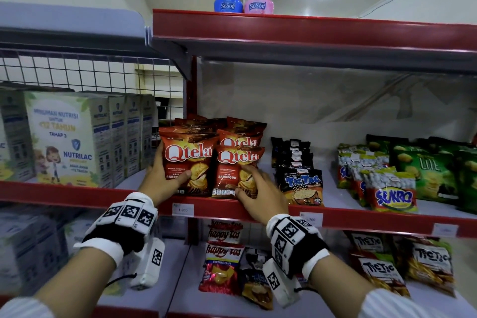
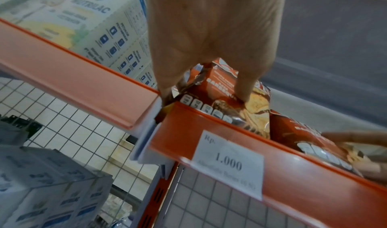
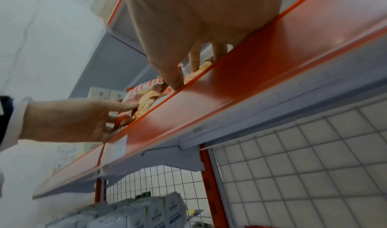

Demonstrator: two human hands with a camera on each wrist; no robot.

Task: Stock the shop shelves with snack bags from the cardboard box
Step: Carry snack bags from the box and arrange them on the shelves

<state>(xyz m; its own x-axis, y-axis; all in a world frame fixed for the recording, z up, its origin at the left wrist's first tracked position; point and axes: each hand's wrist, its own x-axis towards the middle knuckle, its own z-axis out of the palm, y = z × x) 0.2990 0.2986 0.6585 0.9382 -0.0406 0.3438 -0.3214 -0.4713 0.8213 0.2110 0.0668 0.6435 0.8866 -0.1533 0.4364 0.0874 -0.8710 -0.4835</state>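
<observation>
Hands gripping one chip bag each: left hand [image 1: 165, 175] clasping left bag [image 1: 188, 160], right hand [image 1: 258, 188] pinching right bag [image 1: 237, 170]; square both upright behind shelf lip [image 1: 258, 208].

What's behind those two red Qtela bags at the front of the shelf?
Behind the two front Qtela bags, held by the left hand and right hand, more Qtela bags stand in rows. How many, and what lies further back, is covered.

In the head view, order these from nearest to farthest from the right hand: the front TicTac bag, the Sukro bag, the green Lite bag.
From the right hand:
1. TicTac bag, just to its right.
2. Sukro bag, further right on the same shelf.
3. Lite bag, behind the Sukro, farthest right.
</observation>
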